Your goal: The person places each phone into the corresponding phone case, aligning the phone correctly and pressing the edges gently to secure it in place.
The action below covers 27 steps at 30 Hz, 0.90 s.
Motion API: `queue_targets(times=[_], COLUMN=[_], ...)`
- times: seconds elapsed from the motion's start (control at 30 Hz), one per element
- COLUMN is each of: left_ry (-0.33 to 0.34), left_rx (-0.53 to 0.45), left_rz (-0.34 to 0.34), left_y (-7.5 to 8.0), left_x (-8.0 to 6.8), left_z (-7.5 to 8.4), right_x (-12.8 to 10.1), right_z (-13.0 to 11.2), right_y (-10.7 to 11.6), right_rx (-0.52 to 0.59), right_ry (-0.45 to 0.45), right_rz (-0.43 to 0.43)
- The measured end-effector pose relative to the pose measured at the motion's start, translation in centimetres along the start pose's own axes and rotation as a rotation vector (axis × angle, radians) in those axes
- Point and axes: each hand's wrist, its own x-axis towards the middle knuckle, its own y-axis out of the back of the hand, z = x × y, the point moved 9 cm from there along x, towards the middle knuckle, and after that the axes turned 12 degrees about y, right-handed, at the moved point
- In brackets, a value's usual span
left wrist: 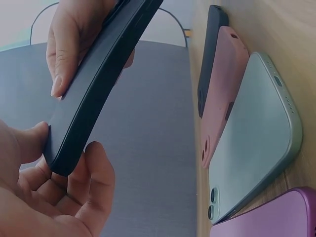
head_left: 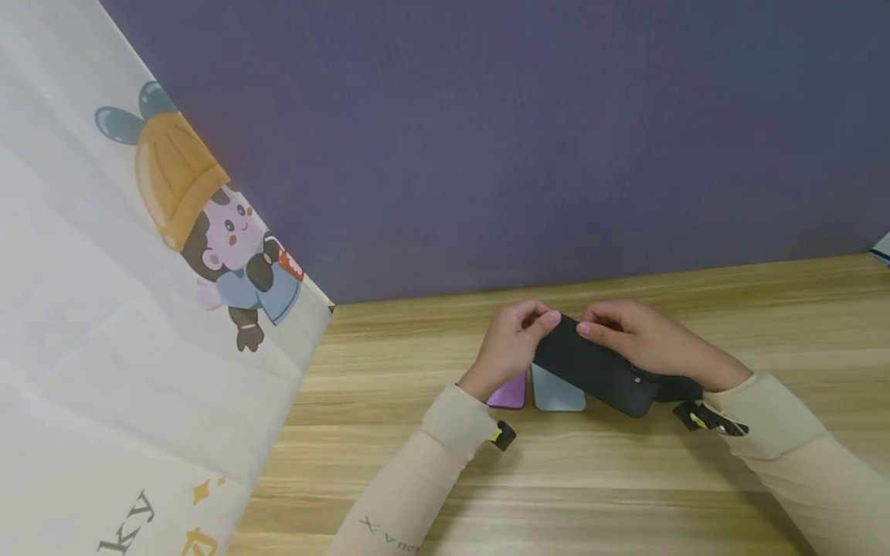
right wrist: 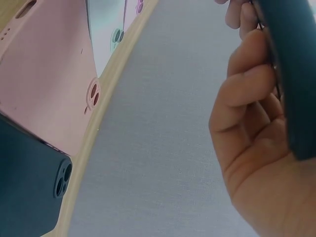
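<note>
Both hands hold a black phone case (head_left: 591, 367) tilted above the table. My left hand (head_left: 511, 344) grips its left end, thumb on the near face and fingers behind. The right hand (head_left: 647, 340) pinches its upper edge, with the thumb (left wrist: 64, 64) on the flat face and curled fingers (right wrist: 247, 89) behind. Whether a phone sits inside the case, I cannot tell. Beneath it lie a purple case (head_left: 510, 392), a pale green case (head_left: 559, 388), a pink case (right wrist: 44, 69) and a dark blue case (right wrist: 29, 182). The held case hides the pink one in the head view.
The cases lie in a row on the wood-grain table (head_left: 389, 417). Behind the table stands a blue-grey panel (head_left: 487, 154). A white sheet with a cartoon figure (head_left: 229, 224) borders the left side. A dark wrist strap (head_left: 709, 418) shows at the right cuff.
</note>
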Motion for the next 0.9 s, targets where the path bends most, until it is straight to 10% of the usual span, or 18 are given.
queue_targets(times=[0.67,0.9], left_ry=[0.156,0.19], left_rx=[-0.146,-0.192], left_rz=[0.21,0.1], left_y=[3.3,2.5], left_x=[-0.7,-0.5], left_z=[-2.0,-2.3], right_x=[-1.7,-1.9], right_z=[1.5,2.1], right_y=[0.5,1.6], right_rx=[0.007,-0.046], right_ry=[-0.296,-0.331], right_rz=[0.071,0.118])
